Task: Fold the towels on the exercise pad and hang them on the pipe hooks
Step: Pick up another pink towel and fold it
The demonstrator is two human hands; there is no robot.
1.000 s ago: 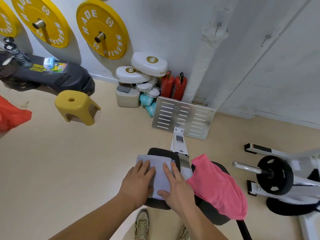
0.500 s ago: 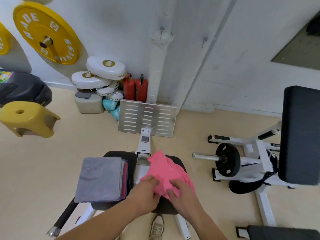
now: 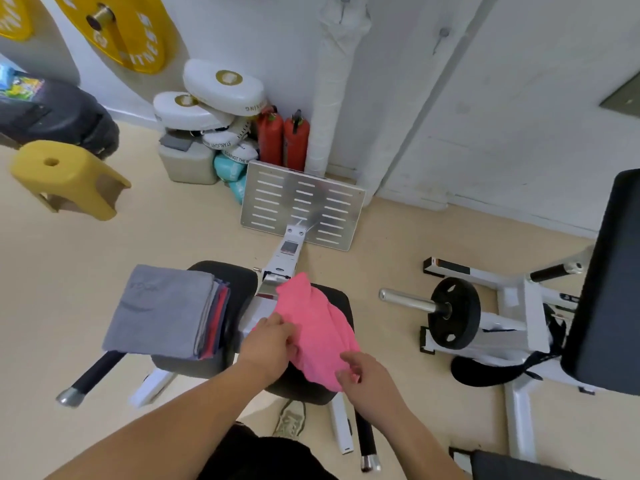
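Pale gym flooring runs back to a white wall, with a yellow stool [image 3: 65, 174] at the far left. Next over, a folded stack [image 3: 162, 310] of towels, grey on top, sits squared on the left pad [image 3: 225, 278] of the machine; I judge that part of the folding finished. My left grip [image 3: 268, 344] is clamped on the left edge of the pink towel [image 3: 318, 320], fingers curled round the cloth. That towel lies crumpled across the right pad [image 3: 341, 299], not yet folded. My right grip [image 3: 372, 379] pinches its near corner, thumb over the fabric. Behind, a wrapped pipe [image 3: 332, 81] climbs the wall, and a hook [image 3: 441, 31] shows on the next pipe to the right; nothing hangs there. As I read it, this last towel needs spreading and folding, and all the hanging is left to do.
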